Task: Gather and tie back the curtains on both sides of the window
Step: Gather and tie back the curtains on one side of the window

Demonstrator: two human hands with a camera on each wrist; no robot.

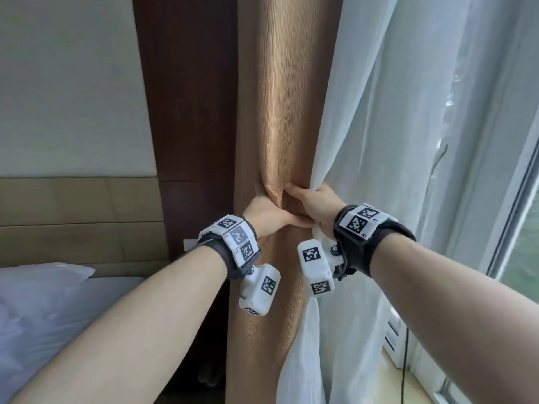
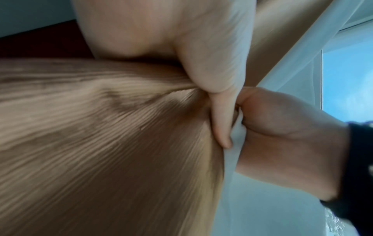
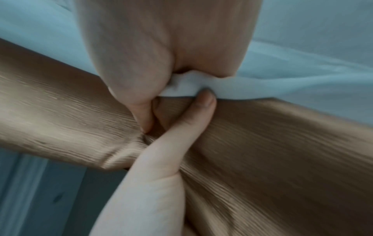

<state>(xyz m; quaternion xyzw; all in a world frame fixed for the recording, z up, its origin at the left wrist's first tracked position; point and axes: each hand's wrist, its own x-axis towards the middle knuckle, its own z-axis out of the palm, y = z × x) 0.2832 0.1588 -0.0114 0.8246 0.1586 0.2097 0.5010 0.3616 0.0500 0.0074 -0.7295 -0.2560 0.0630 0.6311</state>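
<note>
A tan ribbed curtain hangs gathered in a column in the middle of the head view, with a white sheer curtain beside it on the right. My left hand wraps round the tan bundle from the left, its thumb across the front. My right hand grips the bundle from the right, pinching the sheer's edge too. In the left wrist view my left thumb presses the tan curtain against the sheer. The right wrist view shows my right hand squeezing white sheer above tan fabric. No tie-back shows.
A dark wood panel stands behind the curtain on the left. A bed with white bedding and a padded headboard lies at lower left. The window frame runs down the right edge.
</note>
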